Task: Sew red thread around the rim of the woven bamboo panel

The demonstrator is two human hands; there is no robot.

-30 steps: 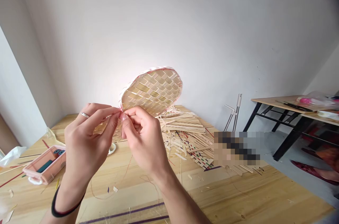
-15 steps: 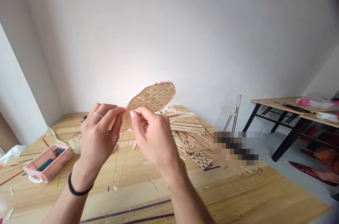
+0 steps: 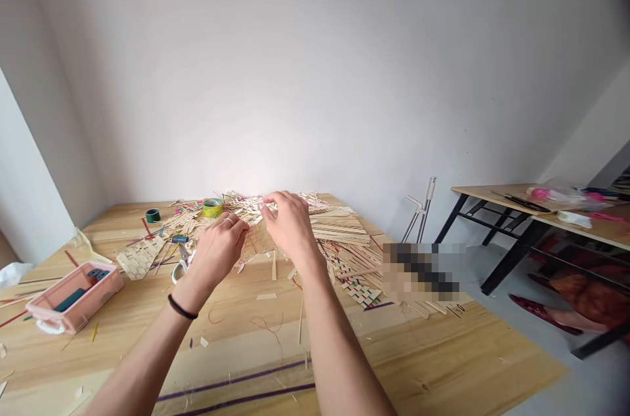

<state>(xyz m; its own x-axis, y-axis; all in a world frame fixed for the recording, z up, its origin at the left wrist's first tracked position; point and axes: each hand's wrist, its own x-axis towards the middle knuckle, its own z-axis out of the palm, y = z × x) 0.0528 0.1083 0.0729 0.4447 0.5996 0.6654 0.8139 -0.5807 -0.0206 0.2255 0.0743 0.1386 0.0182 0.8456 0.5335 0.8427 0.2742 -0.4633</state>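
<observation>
My left hand [image 3: 220, 247] is over the middle of the table, its fingers curled together; what they pinch, if anything, is too small to make out. To its right and slightly farther back, my right hand [image 3: 290, 222] has its thumb and forefinger a little apart, with nothing visible in them. Fine red thread [image 3: 253, 239] shows between the two hands. Scissors with a pale handle [image 3: 179, 270] lie just left of my left hand, near a blue thread spool [image 3: 180, 239]. The rounded woven piece is not seen now.
A pink box [image 3: 76, 298] with spools stands at the left. Behind my hands lie green-yellow tape [image 3: 212, 208], dark green tape [image 3: 153, 215] and a pile of strips [image 3: 339, 227]. A woven scrap [image 3: 141, 257] is nearby. Another table [image 3: 492, 193] stands right.
The rounded woven piece, held up between my hands before, has gone from sight. My hands have moved apart, and my right hand has loosened its pinch. The scissors and tape have come into view.
</observation>
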